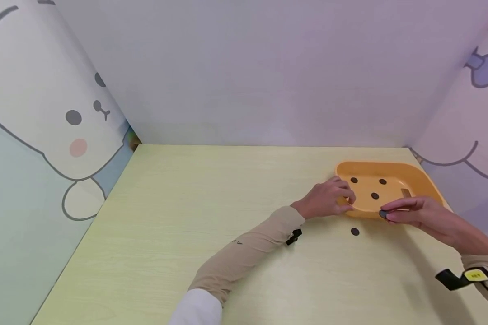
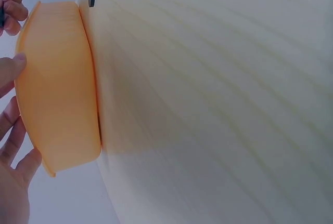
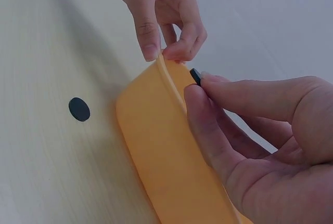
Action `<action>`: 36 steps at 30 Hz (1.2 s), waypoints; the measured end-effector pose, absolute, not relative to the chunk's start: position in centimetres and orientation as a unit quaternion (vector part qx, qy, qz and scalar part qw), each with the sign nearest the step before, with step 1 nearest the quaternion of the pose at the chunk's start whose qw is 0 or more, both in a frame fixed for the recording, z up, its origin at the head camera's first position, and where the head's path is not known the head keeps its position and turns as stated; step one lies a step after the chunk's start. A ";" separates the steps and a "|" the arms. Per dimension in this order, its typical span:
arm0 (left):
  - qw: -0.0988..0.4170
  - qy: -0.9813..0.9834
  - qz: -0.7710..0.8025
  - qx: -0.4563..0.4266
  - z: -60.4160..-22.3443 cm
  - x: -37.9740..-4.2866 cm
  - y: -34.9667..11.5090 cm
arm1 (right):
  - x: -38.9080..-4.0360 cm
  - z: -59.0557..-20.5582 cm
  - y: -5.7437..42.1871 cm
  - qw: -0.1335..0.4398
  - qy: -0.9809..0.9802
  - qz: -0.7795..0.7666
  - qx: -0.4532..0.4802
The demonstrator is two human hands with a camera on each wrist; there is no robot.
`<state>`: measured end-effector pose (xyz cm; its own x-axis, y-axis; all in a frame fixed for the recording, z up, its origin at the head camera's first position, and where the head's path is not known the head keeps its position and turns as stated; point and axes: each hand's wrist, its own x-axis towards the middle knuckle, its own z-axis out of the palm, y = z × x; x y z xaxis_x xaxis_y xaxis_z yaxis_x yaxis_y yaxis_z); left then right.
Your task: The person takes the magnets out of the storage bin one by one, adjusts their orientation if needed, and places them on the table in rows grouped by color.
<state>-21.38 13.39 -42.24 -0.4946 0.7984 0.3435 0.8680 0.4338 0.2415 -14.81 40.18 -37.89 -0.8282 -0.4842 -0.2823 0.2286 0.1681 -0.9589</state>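
Nearest, a tan sleeve (image 1: 250,241) runs up from a white cuff (image 1: 197,309) toward the left hand, and a black and yellow strap (image 1: 475,275) sits at the right wrist. Past them, on the pale table (image 1: 179,234), a loose disc (image 1: 355,231) lies flat just outside the near side of an orange tray (image 1: 390,168).

The right hand (image 1: 427,219) pinches a held disc (image 3: 195,76) between thumb and forefinger, at the near rim of the tray and tilted so that its edge shows. A fingertip pinch probably suits so thin a piece. The left hand (image 1: 328,197) clamps the tray's near left corner, thumb outside the rim and other fingers inside, apparently to steady it while the right hand works beside it.

The held disc looks round, flat, dark grey to black and smooth, much like the loose one. Within the tray, three more dark discs (image 1: 375,196) lie apart from one another on the floor; near them is a small brownish rectangle (image 1: 405,192), too unclear to name. Beyond stands a plain pale wall (image 1: 268,72).
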 end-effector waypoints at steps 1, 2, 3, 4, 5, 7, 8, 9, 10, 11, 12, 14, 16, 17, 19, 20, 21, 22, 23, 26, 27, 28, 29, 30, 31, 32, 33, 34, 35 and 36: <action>0.090 -0.842 -0.196 -0.495 -42.2 -21.4 13.4 | -14.8 -37.9 40.2 0.280 0.710 -0.639 -0.091; 0.089 -0.842 -0.196 -0.495 -42.2 -21.4 13.4 | -14.7 -38.0 40.2 0.279 0.711 -0.638 -0.091; 0.089 -0.842 -0.196 -0.494 -42.2 -21.4 13.4 | -14.6 -38.0 40.2 0.279 0.711 -0.638 -0.091; 0.088 -0.843 -0.196 -0.494 -42.2 -21.4 13.4 | -14.6 -38.1 40.2 0.278 0.713 -0.638 -0.090; 0.086 -0.844 -0.196 -0.493 -42.2 -21.4 13.4 | -14.5 -38.2 40.2 0.278 0.712 -0.637 -0.093; 0.086 -0.845 -0.195 -0.491 -42.2 -21.4 13.4 | -14.4 -38.4 40.2 0.278 0.713 -0.636 -0.099; 0.085 -0.845 -0.195 -0.491 -42.2 -21.4 13.4 | -14.4 -38.5 40.2 0.278 0.712 -0.636 -0.102; 0.084 -0.846 -0.194 -0.490 -42.2 -21.4 13.4 | -14.4 -38.6 40.2 0.279 0.711 -0.637 -0.104; 0.084 -0.846 -0.194 -0.489 -42.2 -21.4 13.4 | -14.3 -38.7 40.2 0.279 0.710 -0.637 -0.106; 0.084 -0.846 -0.193 -0.489 -42.2 -21.4 13.4 | -14.3 -38.8 40.3 0.281 0.707 -0.640 -0.110; 0.085 -0.846 -0.193 -0.489 -42.2 -21.4 13.4 | -14.3 -38.9 40.3 0.282 0.705 -0.641 -0.111; 0.085 -0.846 -0.193 -0.490 -42.1 -21.4 13.4 | -14.2 -39.1 40.3 0.286 0.699 -0.645 -0.113; 0.085 -0.846 -0.193 -0.490 -42.2 -21.4 13.4 | -14.1 -39.3 40.3 0.288 0.695 -0.649 -0.116; 0.085 -0.846 -0.192 -0.490 -42.2 -21.4 13.4 | -14.1 -39.3 40.3 0.289 0.691 -0.652 -0.118; 0.086 -0.846 -0.193 -0.490 -42.2 -21.4 13.4 | -14.0 -39.5 40.4 0.291 0.688 -0.654 -0.118; 0.085 -0.846 -0.193 -0.489 -42.2 -21.4 13.4 | -14.0 -39.5 40.4 0.291 0.688 -0.655 -0.117; 0.085 -0.846 -0.194 -0.489 -42.2 -21.4 13.5 | -14.0 -39.5 40.4 0.291 0.688 -0.654 -0.117; 0.084 -0.846 -0.195 -0.489 -42.2 -21.4 13.5 | -14.0 -39.6 40.4 0.291 0.689 -0.654 -0.116; 0.084 -0.846 -0.196 -0.489 -42.3 -21.4 13.5 | -14.0 -39.6 40.4 0.291 0.690 -0.653 -0.115; 0.084 -0.845 -0.200 -0.489 -42.4 -21.5 13.5 | -13.9 -39.6 40.4 0.291 0.698 -0.645 -0.111; 0.085 -0.844 -0.200 -0.490 -42.4 -21.5 13.5 | -13.9 -39.6 40.4 0.290 0.699 -0.644 -0.111; 0.086 -0.844 -0.201 -0.490 -42.5 -21.5 13.5 | -13.9 -39.7 40.4 0.289 0.702 -0.642 -0.109; 0.087 -0.844 -0.200 -0.490 -42.5 -21.5 13.5 | -13.8 -39.7 40.4 0.290 0.703 -0.640 -0.108; 0.087 -0.843 -0.200 -0.491 -42.5 -21.5 13.5 | -13.8 -39.7 40.3 0.290 0.703 -0.641 -0.107; 0.088 -0.843 -0.200 -0.491 -42.5 -21.6 13.5 | -13.7 -39.8 40.3 0.289 0.704 -0.641 -0.104; 0.088 -0.843 -0.201 -0.492 -42.5 -21.6 13.6 | -13.7 -39.8 40.2 0.290 0.703 -0.642 -0.099; 0.089 -0.842 -0.202 -0.492 -42.5 -21.6 13.6 | -13.7 -39.9 40.2 0.292 0.699 -0.645 -0.100; 0.089 -0.842 -0.203 -0.493 -42.5 -21.6 13.6 | -13.7 -40.0 40.2 0.294 0.697 -0.647 -0.097; 0.088 -0.842 -0.203 -0.492 -42.5 -21.6 13.5 | -13.6 -40.1 40.2 0.295 0.695 -0.649 -0.096; 0.089 -0.841 -0.205 -0.492 -42.5 -21.6 13.5 | -13.6 -40.1 40.2 0.296 0.693 -0.651 -0.093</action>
